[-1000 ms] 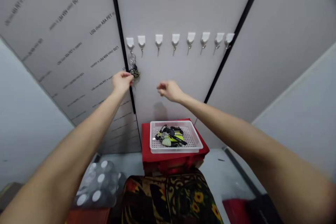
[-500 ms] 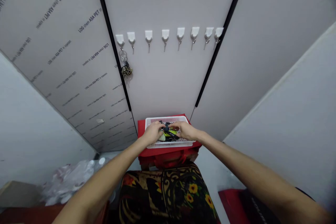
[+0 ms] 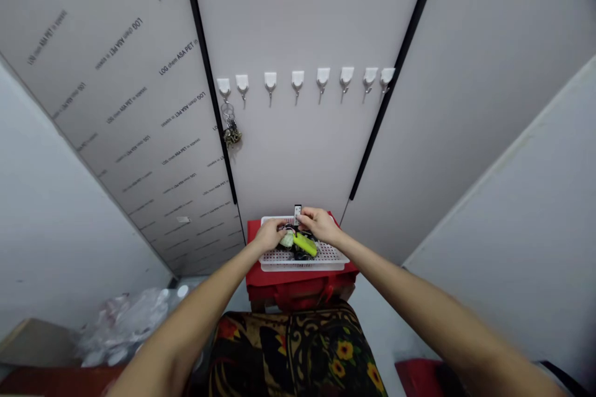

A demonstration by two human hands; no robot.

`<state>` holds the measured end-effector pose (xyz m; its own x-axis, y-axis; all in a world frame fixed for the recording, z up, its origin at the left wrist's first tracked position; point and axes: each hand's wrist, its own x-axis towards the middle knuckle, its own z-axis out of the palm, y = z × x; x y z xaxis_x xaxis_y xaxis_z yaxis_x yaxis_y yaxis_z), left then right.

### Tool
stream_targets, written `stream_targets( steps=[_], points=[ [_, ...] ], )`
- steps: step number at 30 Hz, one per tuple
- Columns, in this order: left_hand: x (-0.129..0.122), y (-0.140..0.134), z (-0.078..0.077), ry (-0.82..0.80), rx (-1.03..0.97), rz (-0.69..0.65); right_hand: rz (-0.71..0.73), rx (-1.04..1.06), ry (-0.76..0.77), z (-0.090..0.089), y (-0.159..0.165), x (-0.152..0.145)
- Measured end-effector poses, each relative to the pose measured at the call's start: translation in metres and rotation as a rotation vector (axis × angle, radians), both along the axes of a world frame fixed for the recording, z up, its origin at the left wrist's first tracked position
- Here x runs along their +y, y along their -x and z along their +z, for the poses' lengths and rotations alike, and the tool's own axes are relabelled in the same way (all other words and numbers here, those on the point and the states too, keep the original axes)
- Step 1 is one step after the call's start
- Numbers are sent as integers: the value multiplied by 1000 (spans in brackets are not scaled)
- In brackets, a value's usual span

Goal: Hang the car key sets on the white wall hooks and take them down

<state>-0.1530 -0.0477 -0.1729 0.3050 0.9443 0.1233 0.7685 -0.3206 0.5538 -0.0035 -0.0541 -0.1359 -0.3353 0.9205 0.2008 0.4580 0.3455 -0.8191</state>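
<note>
One black-and-white strip (image 3: pixel 298 211) in the right fingers (image 3: pixel 306 219)

From my seat I see pale walls (image 3: pixel 51 217) left and right, a grey far panel (image 3: pixel 302 155) between black strips (image 3: pixel 398 68), a lettered panel (image 3: pixel 144 87) left, light floor (image 3: pixel 378 322).

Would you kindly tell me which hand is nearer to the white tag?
Right: the right hand holds the white tag, while the left hand is lower and leftward in view, over the basket.
</note>
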Motion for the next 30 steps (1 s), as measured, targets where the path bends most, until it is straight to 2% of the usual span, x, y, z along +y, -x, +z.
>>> stream_targets(
  steps=[6, 11, 13, 16, 20, 23, 26, 28, 30],
  points=[
    [0, 0, -6, 75, 99, 39, -16, 118, 111, -7, -8, -2],
    [1, -5, -1, 127, 194, 115, -112, 209, 125, -12, -22, 1],
    [3, -4, 4, 142, 140, 144, -166, 259, 143, -11, -26, 3],
    [9, 0, 12, 138, -56, 193, -222, 253, 134, -11, -32, 6],
    [16, 6, 28, 174, -394, 202, -240, 42, 87, -17, -38, 6],
    [16, 8, 46, 240, -631, 173, -284, -136, 30, -17, -36, 4],
    [11, 9, 69, 323, -772, 109, -312, -168, -159, -2, -24, 2],
    [7, 10, 85, 373, -806, 53, -233, -97, -254, 13, -11, 0],
    [2, 10, 99, 411, -801, -10, -98, -6, -261, 28, 3, 1]
  ],
)
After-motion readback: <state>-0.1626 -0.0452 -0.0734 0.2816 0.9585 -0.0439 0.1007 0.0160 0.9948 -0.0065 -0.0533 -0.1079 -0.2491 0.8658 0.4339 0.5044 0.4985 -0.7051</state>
